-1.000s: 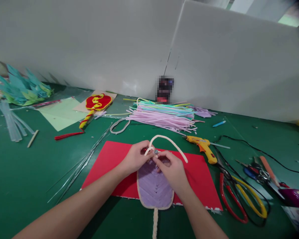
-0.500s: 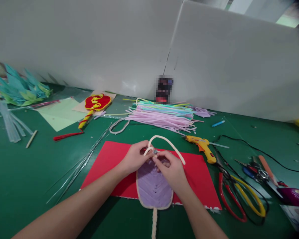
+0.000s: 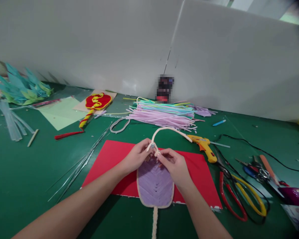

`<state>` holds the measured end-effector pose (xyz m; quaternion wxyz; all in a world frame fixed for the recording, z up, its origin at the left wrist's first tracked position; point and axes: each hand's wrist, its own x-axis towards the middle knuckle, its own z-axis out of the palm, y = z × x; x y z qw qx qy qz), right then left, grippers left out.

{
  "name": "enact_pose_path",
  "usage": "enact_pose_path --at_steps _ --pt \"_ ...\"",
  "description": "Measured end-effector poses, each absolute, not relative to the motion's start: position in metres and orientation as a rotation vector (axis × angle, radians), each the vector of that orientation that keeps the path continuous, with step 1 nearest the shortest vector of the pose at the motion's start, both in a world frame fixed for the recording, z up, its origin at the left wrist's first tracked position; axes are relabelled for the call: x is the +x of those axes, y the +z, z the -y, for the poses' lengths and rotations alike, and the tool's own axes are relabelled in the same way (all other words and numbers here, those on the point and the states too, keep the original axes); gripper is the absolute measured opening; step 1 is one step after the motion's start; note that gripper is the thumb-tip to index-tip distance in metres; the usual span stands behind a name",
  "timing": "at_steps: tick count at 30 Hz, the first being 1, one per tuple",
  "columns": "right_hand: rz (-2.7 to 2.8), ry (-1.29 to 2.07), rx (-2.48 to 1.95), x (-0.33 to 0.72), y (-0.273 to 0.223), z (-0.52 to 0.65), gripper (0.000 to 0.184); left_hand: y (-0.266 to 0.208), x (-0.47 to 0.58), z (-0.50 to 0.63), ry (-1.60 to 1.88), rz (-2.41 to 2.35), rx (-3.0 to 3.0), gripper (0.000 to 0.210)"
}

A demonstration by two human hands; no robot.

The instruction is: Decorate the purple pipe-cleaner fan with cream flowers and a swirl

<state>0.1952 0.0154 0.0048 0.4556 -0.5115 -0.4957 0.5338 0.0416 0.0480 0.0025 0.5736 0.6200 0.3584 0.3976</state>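
Observation:
A cream pipe cleaner [image 3: 169, 128] arches up from between my hands, its free end reaching right toward the glue gun. My left hand [image 3: 137, 154] pinches it near its bent part, beside a small shiny grey piece [image 3: 152, 145]. The fingertips of my right hand [image 3: 172, 162] are closed on the curled end of the same pipe cleaner. Below the hands lies a purple fan [image 3: 155, 186] with a cream edge and a twisted cream handle [image 3: 154, 220]. My fingers hide the fan's top. Under it is a red sheet [image 3: 196, 179].
A yellow glue gun [image 3: 206, 149] and red-and-yellow-handled scissors [image 3: 231, 187] lie right. Behind is a pile of pipe cleaners [image 3: 161, 118]. A red-and-yellow fan [image 3: 97, 101], thin wires [image 3: 89, 154] and clear glue sticks [image 3: 11, 122] lie left. A grey partition [image 3: 89, 43] stands behind.
The pipe cleaner's free end has swung up and to the right, widening its arch. My fingertips have moved slightly apart, showing the bent part and the grey piece more plainly.

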Motion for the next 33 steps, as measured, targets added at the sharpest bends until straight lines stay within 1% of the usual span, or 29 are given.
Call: enact_pose_path --at_steps 8,11,17,26,33 --pt "1.241 1.357 -1.267 0.1951 0.0044 -0.0158 0.023 0.0006 0.0409 -0.0464 0.759 -0.906 1.58 0.022" --pt "1.261 1.353 -1.293 0.1954 0.003 -0.0167 0.024 0.0018 0.041 -0.0456 0.76 -0.929 1.633 0.021" --pt "1.227 1.419 -1.28 0.1974 0.0047 -0.0189 0.031 -0.0008 0.0412 -0.047 0.794 -0.941 1.651 0.023" --pt "1.232 1.426 -1.266 0.1975 0.0049 -0.0182 0.03 0.0016 0.0417 -0.0457 0.774 -0.929 1.718 0.025" --pt "1.204 1.448 -1.251 0.1993 0.0028 -0.0187 0.026 -0.0001 0.0411 -0.0456 0.749 -0.946 1.763 0.025"
